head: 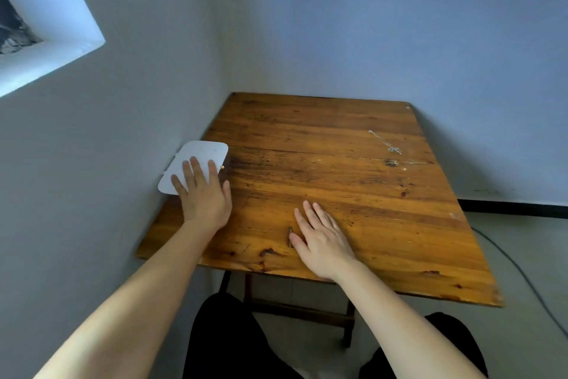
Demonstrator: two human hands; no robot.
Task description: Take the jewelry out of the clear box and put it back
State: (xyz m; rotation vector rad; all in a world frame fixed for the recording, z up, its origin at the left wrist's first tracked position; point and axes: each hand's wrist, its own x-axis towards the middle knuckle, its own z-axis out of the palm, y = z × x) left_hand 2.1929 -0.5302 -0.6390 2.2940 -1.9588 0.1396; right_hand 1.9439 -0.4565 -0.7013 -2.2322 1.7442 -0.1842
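A box with a flat white lid (pixel 203 154) sits at the left edge of the wooden table (pixel 353 194), against the wall. My left hand (pixel 203 194) lies flat on that lid, fingers spread, gripping nothing. A small gold stud (pixel 222 167) shows at the lid's right edge beside my fingertips. A thin silver chain necklace (pixel 385 142) lies loose on the table at the far right, well apart from both hands. My right hand (pixel 322 237) rests palm down on the tabletop near the front edge, fingers apart and holding nothing. What the box holds is hidden.
Grey walls close the table in on the left and at the back. A window recess (pixel 46 25) is at the upper left. A cable (pixel 519 271) runs over the floor to the right. My dark-trousered knees (pixel 233 345) are under the front edge.
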